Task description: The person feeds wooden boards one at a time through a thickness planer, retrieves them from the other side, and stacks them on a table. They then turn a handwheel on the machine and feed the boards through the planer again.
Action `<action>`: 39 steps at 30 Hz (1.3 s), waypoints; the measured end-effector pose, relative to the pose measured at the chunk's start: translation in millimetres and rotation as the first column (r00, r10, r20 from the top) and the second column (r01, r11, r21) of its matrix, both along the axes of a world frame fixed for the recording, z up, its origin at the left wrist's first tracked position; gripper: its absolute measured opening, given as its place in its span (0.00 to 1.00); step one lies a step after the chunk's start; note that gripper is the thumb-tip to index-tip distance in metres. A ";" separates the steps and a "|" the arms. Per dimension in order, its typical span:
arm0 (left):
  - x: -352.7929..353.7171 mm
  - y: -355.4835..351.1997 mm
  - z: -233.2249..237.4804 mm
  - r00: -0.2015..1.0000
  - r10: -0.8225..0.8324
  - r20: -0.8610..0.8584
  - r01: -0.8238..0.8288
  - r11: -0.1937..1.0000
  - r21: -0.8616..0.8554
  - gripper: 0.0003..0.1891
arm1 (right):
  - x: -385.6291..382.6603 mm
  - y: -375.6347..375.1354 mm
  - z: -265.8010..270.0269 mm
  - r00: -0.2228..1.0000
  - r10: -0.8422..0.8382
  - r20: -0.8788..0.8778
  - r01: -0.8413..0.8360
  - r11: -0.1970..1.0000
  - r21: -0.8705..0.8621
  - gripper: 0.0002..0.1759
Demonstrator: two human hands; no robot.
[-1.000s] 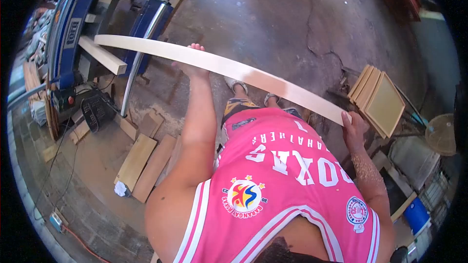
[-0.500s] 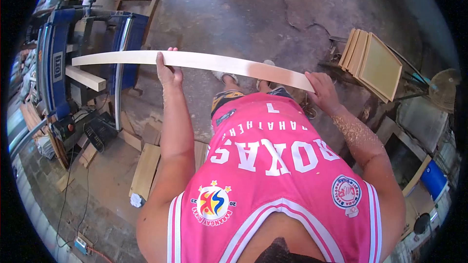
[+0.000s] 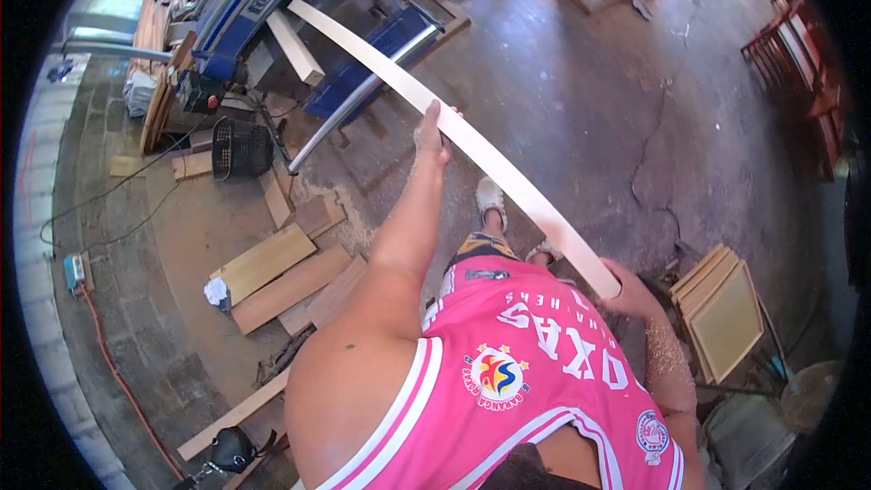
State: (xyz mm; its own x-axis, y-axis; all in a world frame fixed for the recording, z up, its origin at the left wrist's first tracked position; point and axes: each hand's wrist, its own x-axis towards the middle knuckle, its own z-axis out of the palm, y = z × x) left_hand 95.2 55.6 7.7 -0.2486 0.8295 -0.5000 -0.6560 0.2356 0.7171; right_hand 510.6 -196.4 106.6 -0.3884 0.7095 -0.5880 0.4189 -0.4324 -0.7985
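A long, pale wooden board [image 3: 508,177] slants from the blue machine at the upper left down to my front. My left hand [image 3: 434,134] grips it near the middle, thumb on top and fingers underneath. At the near end, my right hand [image 3: 631,290] is closed around the board's edge and corner. The board's far tip lies at the opening of the blue machine [image 3: 240,18], which looks like a thickness planer. A shorter squared wooden piece [image 3: 295,50] sticks out of the same opening, beside the board. Sawdust clings to my right forearm.
A metal roller bar [image 3: 363,91] spans the machine's near side. Several planks [image 3: 290,286] lie on the floor at left, by a black basket [image 3: 242,148]. Framed panels [image 3: 721,313] lean at the right. An orange cord [image 3: 118,367] runs along the left floor.
My view and body have turned left toward the machine. The board now slants steeply instead of lying nearly level, its far tip at the machine's opening. Both hands keep hold of it.
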 end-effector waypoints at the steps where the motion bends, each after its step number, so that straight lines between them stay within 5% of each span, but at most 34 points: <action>1: -3.2 3.4 3.3 1.000 0.000 -0.010 0.000 1.000 -0.006 0.27 | -3.5 6.8 0.6 0.999 0.035 -0.039 -0.035 0.999 -0.014 0.52; 5: -25.9 16.4 0.2 1.000 -0.016 0.003 0.016 1.000 -0.018 0.26 | -24.9 16.8 -2.9 0.991 0.128 0.023 -0.129 0.991 0.034 0.49; 9: -47.4 33.4 -11.2 1.000 0.002 0.002 -0.002 0.999 -0.034 0.27 | -55.3 31.7 -3.6 0.994 0.100 -0.043 -0.100 0.995 -0.002 0.33; 11: -47.4 41.9 -12.2 0.955 0.072 -0.289 -0.101 0.991 -0.087 0.26 | -67.1 43.6 1.5 0.987 0.150 -0.056 -0.150 0.989 0.005 0.34; 12: -41.2 38.9 6.4 0.931 0.066 -0.359 -0.093 0.994 -0.058 0.38 | -71.4 46.9 -13.6 0.980 0.189 -0.064 -0.184 0.980 0.082 0.35; 13: -32.0 33.1 23.3 0.932 0.080 -0.354 -0.102 0.994 -0.045 0.38 | -72.3 51.6 -27.2 0.978 0.199 -0.057 -0.193 0.977 0.094 0.35; 15: -12.5 23.2 57.6 0.703 -0.016 -0.711 -0.110 0.985 -0.131 0.57 | -95.6 64.5 -27.6 0.969 0.228 -0.097 -0.214 0.968 0.131 0.35; 16: -20.5 27.5 21.4 0.521 -0.015 -0.854 -0.091 0.993 -0.073 0.63 | -107.1 71.3 -29.0 0.968 0.233 -0.093 -0.220 0.967 0.130 0.37; 17: -18.6 25.9 25.6 0.524 -0.012 -0.852 -0.095 0.993 -0.072 0.63 | -119.2 78.7 -27.2 0.968 0.237 -0.089 -0.224 0.966 0.130 0.37; 19: -13.5 16.2 38.7 0.270 -0.050 -0.962 -0.102 0.992 -0.080 0.61 | -138.1 92.6 -23.9 0.959 0.240 -0.150 -0.228 0.969 0.093 0.38; 23: -30.9 19.7 47.9 0.266 -0.217 -0.939 -0.066 0.968 -0.242 0.54 | -153.7 105.6 -0.4 0.936 0.342 -0.082 -0.337 0.939 0.071 0.41; 30: -49.3 25.8 57.1 0.091 -0.305 -0.948 -0.127 0.941 -0.315 0.53 | -180.5 109.9 -23.3 0.916 0.359 -0.177 -0.361 0.932 0.022 0.43; 33: -61.8 27.6 57.9 0.077 -0.316 -0.946 -0.133 0.937 -0.324 0.53 | -193.0 111.8 -37.1 0.894 0.415 -0.167 -0.409 0.910 0.074 0.44; 35: -68.8 30.6 55.5 0.050 -0.298 -0.953 -0.150 0.941 -0.302 0.53 | -202.1 114.7 -64.3 0.838 0.451 -0.307 -0.384 0.888 0.253 0.46; 39: -81.6 35.0 52.0 0.012 -0.318 -0.948 -0.148 0.937 -0.316 0.52 | -202.1 140.3 -18.5 0.813 0.545 -0.202 -0.526 0.838 0.145 0.47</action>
State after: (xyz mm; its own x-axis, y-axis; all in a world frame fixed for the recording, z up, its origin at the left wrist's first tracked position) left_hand 13.6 90.6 59.7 -0.6205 0.7841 -0.0084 0.6661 0.5327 0.5220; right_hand 308.4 -56.1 88.1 -0.8351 0.3896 -0.3883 0.3698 -0.1249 -0.9207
